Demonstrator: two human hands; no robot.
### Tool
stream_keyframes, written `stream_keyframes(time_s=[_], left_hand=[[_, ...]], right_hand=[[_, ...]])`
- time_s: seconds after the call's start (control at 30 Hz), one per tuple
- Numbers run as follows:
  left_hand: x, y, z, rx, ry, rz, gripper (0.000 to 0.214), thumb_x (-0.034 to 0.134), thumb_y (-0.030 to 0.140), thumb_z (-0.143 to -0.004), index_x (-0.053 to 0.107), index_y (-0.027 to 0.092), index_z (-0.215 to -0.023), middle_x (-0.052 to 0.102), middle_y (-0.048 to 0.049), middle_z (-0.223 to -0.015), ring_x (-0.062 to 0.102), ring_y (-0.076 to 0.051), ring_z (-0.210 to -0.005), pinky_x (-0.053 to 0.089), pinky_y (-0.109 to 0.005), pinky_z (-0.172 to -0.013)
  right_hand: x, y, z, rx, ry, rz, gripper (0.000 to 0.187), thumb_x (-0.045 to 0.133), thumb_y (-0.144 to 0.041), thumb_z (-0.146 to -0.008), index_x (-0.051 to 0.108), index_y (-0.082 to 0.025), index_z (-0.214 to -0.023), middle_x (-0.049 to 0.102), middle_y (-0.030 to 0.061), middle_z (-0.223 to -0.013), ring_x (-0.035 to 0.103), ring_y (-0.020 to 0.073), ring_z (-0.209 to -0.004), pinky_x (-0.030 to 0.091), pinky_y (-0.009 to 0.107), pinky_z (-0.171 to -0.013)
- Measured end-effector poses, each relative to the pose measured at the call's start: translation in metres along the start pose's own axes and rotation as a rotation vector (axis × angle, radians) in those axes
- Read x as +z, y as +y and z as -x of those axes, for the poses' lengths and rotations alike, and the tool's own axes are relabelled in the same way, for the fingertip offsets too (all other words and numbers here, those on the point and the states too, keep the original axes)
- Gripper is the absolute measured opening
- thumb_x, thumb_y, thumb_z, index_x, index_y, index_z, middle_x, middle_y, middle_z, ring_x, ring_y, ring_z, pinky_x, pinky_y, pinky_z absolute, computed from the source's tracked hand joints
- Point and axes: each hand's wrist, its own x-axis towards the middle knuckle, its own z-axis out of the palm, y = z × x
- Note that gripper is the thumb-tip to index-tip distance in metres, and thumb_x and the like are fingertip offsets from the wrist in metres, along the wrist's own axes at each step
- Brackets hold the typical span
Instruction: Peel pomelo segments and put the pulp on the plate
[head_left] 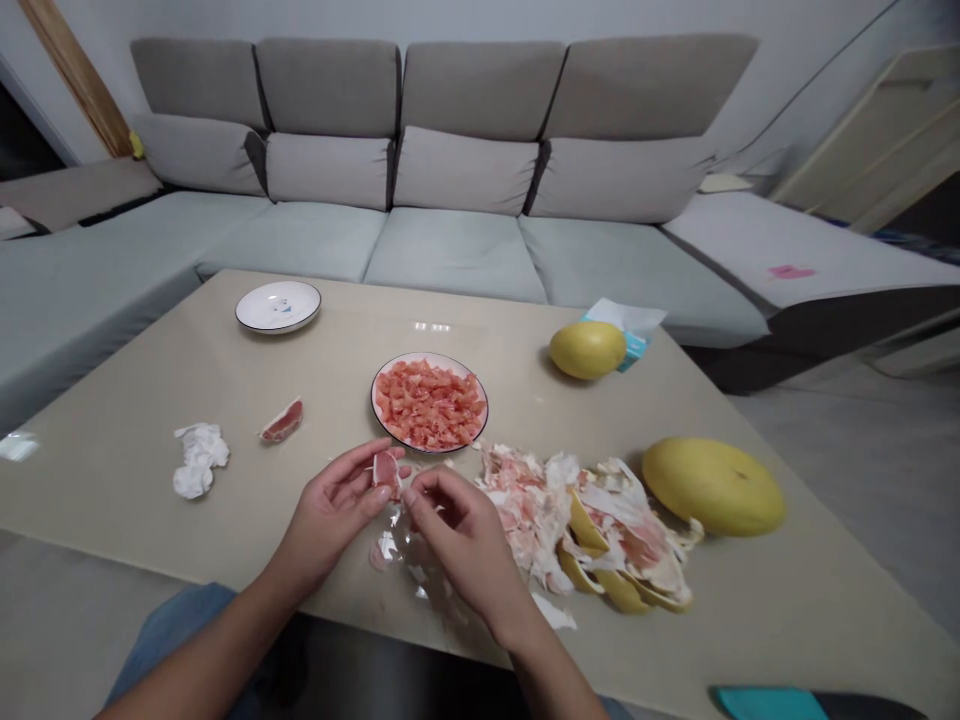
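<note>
Pink pomelo segment point(387, 473) sits above the tabletop's point(112, 490) near edge, held between the thumb and fingers of the left hand point(330, 510). The curled right hand point(457, 540) pinches at its edge, just below a plate of pulp point(484, 420).

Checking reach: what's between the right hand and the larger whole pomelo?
Head view: a heap of pomelo peel and pith lies between the right hand and the larger whole pomelo.
</note>
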Motion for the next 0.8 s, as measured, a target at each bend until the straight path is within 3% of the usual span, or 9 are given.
stream_keyframes(time_s=[0.27,0.5,0.8], left_hand=[[0.0020,0.0039,-0.0009,-0.126,0.021,0.112,0.047,0.073,0.026,-0.080,0.061,0.022,-0.125,0.064,-0.0089,-0.127,0.066,-0.017,-0.099,0.052,-0.025,-0.087],[0.0048,0.0007,-0.0021,-0.188,0.045,0.145,0.050,0.078,0.024,-0.074,0.062,0.021,-0.122,0.070,-0.0040,-0.098,0.067,-0.016,-0.088,0.054,-0.027,-0.083],[0.0014,0.0054,-0.0005,-0.196,0.067,0.229,0.050,0.077,0.017,-0.075,0.061,0.022,-0.123,0.068,-0.0045,-0.104,0.068,-0.013,-0.084,0.055,-0.023,-0.083]], right_hand=[[0.0019,0.0024,0.0020,-0.062,-0.010,-0.024,0.017,0.050,-0.034,-0.095,0.053,-0.021,-0.084,0.057,-0.0019,-0.069,0.054,0.0141,-0.063,0.041,0.025,-0.062],[0.0039,0.0020,0.0034,-0.112,-0.018,-0.006,0.021,0.048,-0.030,-0.096,0.050,-0.022,-0.077,0.055,-0.0012,-0.069,0.053,0.0152,-0.064,0.041,0.026,-0.063],[0.0018,0.0041,-0.0001,0.056,-0.048,-0.385,0.022,0.054,-0.043,-0.093,0.051,-0.022,-0.087,0.061,-0.0020,-0.071,0.052,0.0113,-0.051,0.041,0.024,-0.052]])
